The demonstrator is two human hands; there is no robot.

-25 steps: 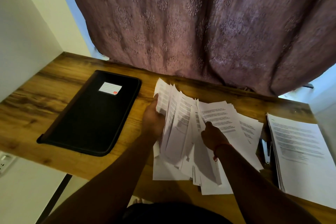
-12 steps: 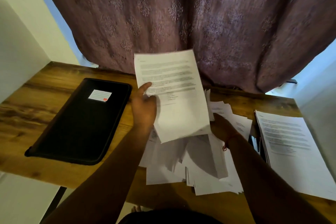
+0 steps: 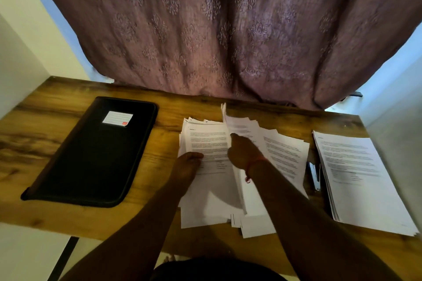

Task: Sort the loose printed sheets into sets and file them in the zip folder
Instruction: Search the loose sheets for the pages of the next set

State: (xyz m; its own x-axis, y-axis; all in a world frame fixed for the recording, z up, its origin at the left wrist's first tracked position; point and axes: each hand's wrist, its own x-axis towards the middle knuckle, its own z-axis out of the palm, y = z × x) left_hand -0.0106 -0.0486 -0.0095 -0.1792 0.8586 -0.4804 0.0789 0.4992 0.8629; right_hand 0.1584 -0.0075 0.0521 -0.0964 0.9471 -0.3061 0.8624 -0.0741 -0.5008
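Left hand (image 3: 187,164) flat on loose white printed sheets (image 3: 206,143), right hand (image 3: 243,153) pinching one sheet's edge, closed black zip folder (image 3: 96,153) left on wooden desk (image 3: 57,107)

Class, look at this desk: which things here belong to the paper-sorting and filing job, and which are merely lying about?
Job:
loose sheets
sorted stack
zip folder
left hand
right hand

Lying about:
stapler (possibly used)
curtain
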